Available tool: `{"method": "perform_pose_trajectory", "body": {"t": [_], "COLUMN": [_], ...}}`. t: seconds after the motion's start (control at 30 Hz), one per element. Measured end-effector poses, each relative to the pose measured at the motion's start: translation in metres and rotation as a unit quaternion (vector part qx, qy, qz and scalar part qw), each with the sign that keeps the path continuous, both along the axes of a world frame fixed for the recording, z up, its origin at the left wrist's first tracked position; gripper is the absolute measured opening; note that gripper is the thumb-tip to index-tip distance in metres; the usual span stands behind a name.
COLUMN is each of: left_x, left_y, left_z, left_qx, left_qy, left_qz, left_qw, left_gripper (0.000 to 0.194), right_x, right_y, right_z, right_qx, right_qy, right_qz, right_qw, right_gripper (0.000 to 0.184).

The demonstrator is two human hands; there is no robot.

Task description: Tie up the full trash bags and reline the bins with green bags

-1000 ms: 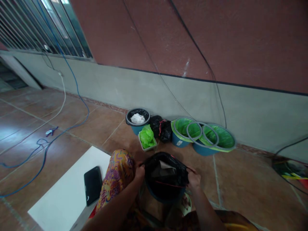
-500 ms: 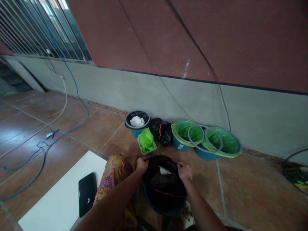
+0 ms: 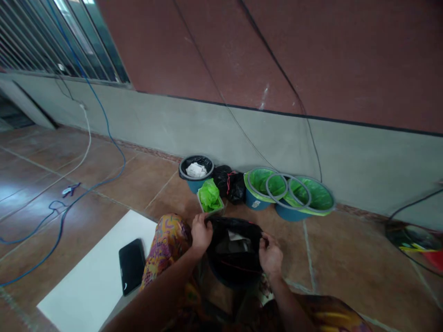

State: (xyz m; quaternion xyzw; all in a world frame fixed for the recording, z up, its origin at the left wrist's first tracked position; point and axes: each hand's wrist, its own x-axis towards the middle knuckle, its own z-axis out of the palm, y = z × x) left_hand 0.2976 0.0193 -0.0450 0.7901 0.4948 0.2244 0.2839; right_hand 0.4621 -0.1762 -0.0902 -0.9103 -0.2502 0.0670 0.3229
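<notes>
Between my knees stands a dark bucket (image 3: 230,279) lined with a black plastic bag (image 3: 226,266). White and grayish scraps (image 3: 236,237) show inside the bag, and a thin red drawstring crosses its front. At the left side of the opening, my left hand (image 3: 201,233) is closed on the bag's edge. My right hand (image 3: 271,254) pinches the same bag's edge on the right side. The bag's mouth is spread wide between them. How much of the bag still overlaps the bucket's rim is too dark to make out.
Along the wall stand a black-lined bucket (image 3: 192,185) with white paper, a small tub of green bags (image 3: 209,196), tied black bags (image 3: 237,188), and green-lined buckets (image 3: 256,203) with loose gray rings (image 3: 277,199). A phone (image 3: 132,266) lies on a white board (image 3: 86,276). Cables (image 3: 62,226) cross the floor.
Both hands have shifted slightly outward and hold the black bag's mouth wider. The bucket's rim is less visible than before. The view has moved a little to the right.
</notes>
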Motion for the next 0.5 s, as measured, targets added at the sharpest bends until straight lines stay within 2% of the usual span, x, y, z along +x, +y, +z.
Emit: {"method": "perform_pose_trajectory", "body": {"t": [0.1,0.17,0.23,0.33,0.5], "left_x": [-0.006,-0.01,-0.014,-0.013,-0.009], "left_y": [-0.028,-0.048,-0.064,-0.073,-0.062], "left_z": [0.006,-0.001,-0.012,-0.027,-0.035], "left_qx": [-0.012,-0.034,-0.034,-0.017,0.022], "left_qy": [0.051,0.115,0.192,0.29,0.348], "left_qz": [-0.181,-0.314,-0.39,-0.415,-0.425], "left_qw": [0.982,0.942,0.9,0.862,0.835], "left_gripper": [0.036,0.042,0.053,0.063,0.029], "right_x": [-0.041,-0.064,-0.08,-0.09,-0.092], "right_y": [0.001,0.004,0.006,0.008,0.008], "right_z": [0.008,0.011,0.011,0.005,-0.013], "right_qx": [-0.043,-0.107,-0.175,-0.254,-0.292], "right_qy": [0.026,0.028,0.006,-0.026,-0.034], "right_qz": [0.166,0.258,0.294,0.281,0.269], "right_qw": [0.985,0.96,0.94,0.925,0.917], "right_gripper": [0.041,0.056,0.063,0.052,0.043]}}
